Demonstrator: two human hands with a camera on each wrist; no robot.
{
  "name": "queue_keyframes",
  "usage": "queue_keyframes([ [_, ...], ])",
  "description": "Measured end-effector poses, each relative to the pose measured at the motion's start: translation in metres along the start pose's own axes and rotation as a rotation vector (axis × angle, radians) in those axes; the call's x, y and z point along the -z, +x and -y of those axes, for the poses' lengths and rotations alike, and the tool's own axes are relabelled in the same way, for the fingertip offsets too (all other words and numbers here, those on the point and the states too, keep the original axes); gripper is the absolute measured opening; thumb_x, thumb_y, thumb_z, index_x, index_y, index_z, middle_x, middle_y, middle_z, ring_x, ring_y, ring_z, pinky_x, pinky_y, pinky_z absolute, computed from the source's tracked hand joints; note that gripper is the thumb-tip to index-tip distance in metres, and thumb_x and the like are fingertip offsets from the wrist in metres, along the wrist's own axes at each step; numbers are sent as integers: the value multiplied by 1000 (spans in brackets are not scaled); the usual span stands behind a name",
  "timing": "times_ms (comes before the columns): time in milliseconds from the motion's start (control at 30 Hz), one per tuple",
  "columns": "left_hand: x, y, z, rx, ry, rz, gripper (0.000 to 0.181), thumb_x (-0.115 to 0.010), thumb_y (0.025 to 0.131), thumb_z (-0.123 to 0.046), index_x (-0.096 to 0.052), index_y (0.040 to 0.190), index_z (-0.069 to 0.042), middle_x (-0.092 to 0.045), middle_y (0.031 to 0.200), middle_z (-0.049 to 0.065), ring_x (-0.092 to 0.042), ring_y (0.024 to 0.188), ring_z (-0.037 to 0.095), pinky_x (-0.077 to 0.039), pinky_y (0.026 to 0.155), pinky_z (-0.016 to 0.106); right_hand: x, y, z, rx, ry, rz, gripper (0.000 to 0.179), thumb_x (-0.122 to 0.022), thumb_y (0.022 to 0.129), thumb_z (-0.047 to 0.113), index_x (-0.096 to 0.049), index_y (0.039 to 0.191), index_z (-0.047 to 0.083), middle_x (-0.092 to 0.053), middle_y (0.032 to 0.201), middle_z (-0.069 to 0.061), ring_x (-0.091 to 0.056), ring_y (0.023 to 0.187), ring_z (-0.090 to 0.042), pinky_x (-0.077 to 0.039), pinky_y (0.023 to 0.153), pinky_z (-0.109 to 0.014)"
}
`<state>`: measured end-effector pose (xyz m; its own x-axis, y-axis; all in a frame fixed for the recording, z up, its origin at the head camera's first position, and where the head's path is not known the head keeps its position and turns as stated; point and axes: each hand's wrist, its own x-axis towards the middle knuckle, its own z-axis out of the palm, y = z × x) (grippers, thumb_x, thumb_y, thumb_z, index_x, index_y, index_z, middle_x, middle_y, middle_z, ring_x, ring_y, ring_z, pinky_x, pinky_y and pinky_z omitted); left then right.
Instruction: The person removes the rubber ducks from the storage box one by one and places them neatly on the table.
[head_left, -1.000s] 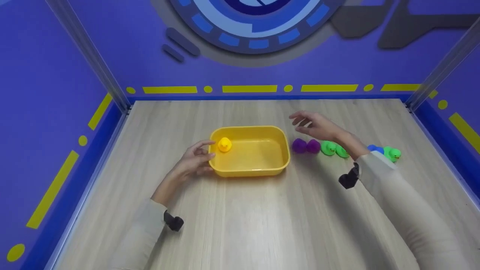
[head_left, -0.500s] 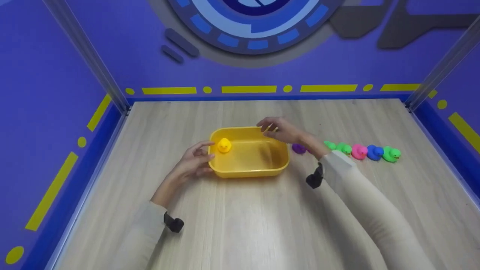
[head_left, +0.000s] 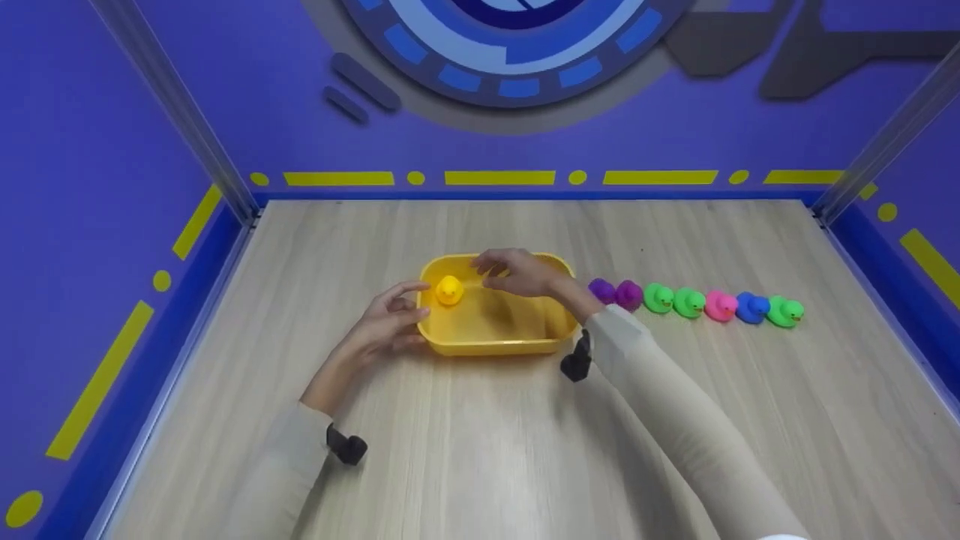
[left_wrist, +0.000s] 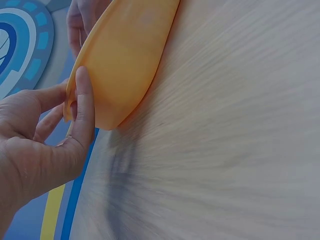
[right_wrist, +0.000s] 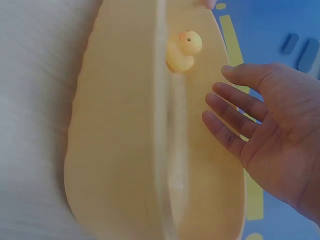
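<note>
A yellow plastic tub (head_left: 495, 348) sits on the table in the head view, with one yellow rubber duck (head_left: 449, 290) at its left end. My left hand (head_left: 384, 321) grips the tub's left rim; in the left wrist view its fingers and thumb (left_wrist: 85, 90) pinch the edge from both sides. Over the tub hovers my right hand (head_left: 523, 274), holding nothing. Seen from the right wrist, its fingers (right_wrist: 235, 105) are spread and relaxed, apart from the duck.
To the right of the tub a row of rubber ducks stands on the wooden table (head_left: 480, 450): two purple, then green ones, a pink duck (head_left: 721, 306), a blue duck (head_left: 752, 308) and a green duck (head_left: 785, 311) at the end. Blue printed walls (head_left: 495, 157) enclose the table.
My right hand has moved left from above the row of ducks to over the tub, uncovering the whole row. The left hand and the yellow duck have stayed put.
</note>
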<state>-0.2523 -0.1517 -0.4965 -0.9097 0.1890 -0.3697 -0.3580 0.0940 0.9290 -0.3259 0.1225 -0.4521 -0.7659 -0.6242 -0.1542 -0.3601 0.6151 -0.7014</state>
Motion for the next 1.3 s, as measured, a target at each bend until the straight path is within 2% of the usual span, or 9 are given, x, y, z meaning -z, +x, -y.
queue_keyframes([
  [233,1,0,-1,9,-13,18,50,-72,96,-15,-56,143,-25,-56,117,8,-67,96,23,-64,83,35,-19,16,6,39,-18,52,46,-59,102,7,-51,147,3,-54,150,-16,-57,131,-35,-48,114,-47],
  [367,3,1,0,-8,-7,24,51,-71,96,-14,-55,144,-22,-57,118,9,-68,95,23,-64,82,35,-27,24,10,57,-40,62,47,-60,101,5,-51,146,2,-54,149,-17,-58,129,-35,-48,114,-46],
  [500,4,1,1,-30,-3,35,53,-70,97,-13,-53,146,-20,-57,114,7,-67,91,20,-65,80,35,-35,30,13,39,-108,85,49,-64,100,9,-51,147,5,-55,147,-15,-58,126,-32,-48,115,-44],
  [633,4,2,2,-36,-15,47,51,-69,97,-12,-54,145,-21,-57,111,7,-66,89,20,-65,80,36,-43,35,15,36,-169,95,50,-65,99,12,-51,146,7,-56,145,-14,-53,127,-31,-41,120,-45],
  [800,4,0,1,-19,-17,47,48,-70,97,-15,-56,142,-26,-58,116,8,-67,94,23,-64,82,36,-50,38,16,24,-196,94,49,-66,98,11,-52,145,8,-53,147,-14,-46,134,-33,-32,125,-49],
  [1133,4,1,2,-20,-15,53,48,-70,97,-16,-56,143,-25,-58,118,9,-67,99,26,-64,81,34,-52,36,12,34,-174,88,39,-69,97,13,-59,134,9,-55,137,-15,-48,126,-32,-39,120,-47],
  [1300,5,2,3,-25,-13,54,50,-71,97,-14,-56,143,-24,-59,115,8,-68,99,26,-65,81,35,-51,36,8,50,-149,124,36,-73,95,14,-62,130,10,-57,133,-13,-49,122,-30,-42,116,-45],
])
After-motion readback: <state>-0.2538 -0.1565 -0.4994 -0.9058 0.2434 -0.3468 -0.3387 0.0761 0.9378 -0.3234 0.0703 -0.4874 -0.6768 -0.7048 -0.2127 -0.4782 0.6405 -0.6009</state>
